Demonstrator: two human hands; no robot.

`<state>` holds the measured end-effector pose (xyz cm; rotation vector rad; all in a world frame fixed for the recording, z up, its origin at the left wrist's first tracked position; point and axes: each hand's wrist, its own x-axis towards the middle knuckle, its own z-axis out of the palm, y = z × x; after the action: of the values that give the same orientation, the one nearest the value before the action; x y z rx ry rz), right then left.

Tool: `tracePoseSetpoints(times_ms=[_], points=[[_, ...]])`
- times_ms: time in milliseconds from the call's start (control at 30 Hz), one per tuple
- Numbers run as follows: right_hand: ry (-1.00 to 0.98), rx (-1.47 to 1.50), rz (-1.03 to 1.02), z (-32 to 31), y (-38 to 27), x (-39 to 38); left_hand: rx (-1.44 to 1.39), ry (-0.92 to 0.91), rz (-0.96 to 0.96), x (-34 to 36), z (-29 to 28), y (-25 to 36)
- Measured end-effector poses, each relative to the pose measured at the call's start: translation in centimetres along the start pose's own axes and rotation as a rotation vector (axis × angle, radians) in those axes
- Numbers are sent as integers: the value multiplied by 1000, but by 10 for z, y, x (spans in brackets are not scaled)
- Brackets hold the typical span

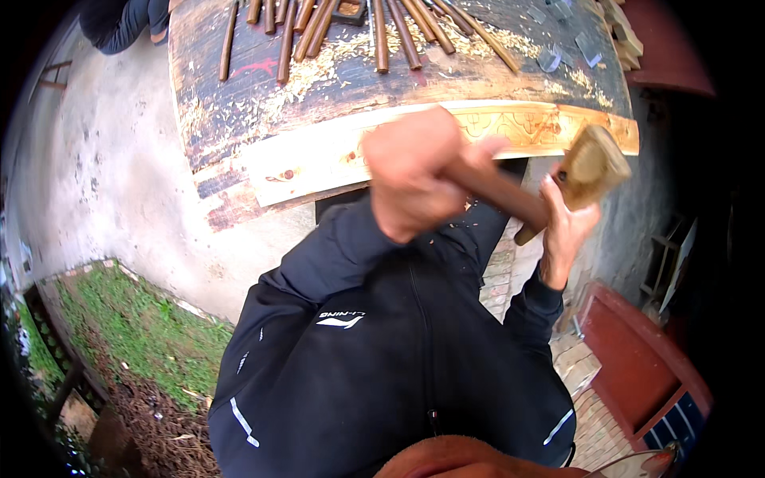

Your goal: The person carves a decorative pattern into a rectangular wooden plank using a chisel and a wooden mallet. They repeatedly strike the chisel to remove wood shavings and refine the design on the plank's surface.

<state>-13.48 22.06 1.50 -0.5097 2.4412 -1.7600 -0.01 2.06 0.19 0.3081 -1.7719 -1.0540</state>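
Note:
My left hand, blurred by motion, is closed round a brown round wooden tool handle. Its other end is hidden in the fist, so I see no blade. That handle slants down to the right toward my right hand. The fingers there are wrapped round a pale wooden mallet, thick head up, with a narrow stub showing below. Beyond both hands a long pale board lies along the near edge of the workbench. Carved or drawn curling patterns show on its right part; my left hand hides some of its middle.
Several brown-handled carving tools lie in a row at the back among wood shavings. A small dark box sits between them. Clear plastic-looking pieces are at the far right. Another person's leg shows at top left.

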Motion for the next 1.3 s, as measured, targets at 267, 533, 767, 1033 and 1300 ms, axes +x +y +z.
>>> tracePoseSetpoints(times_ms=[267,533,767,1033,1300], points=[[-92,-64,24,24,65,12,-441,430,-216,76,-85,-51],[-211,-251,-235,56,46,19,-437,574,-109,116,-68,-68],[-241,-307,-291,57,45,20,-474,449,-159,161,-43,-111],[-190,-252,-323,55,50,21,-408,443,-239,166,-9,-145],[-196,-229,-341,50,49,23,-221,230,-185,152,-1,-133]])
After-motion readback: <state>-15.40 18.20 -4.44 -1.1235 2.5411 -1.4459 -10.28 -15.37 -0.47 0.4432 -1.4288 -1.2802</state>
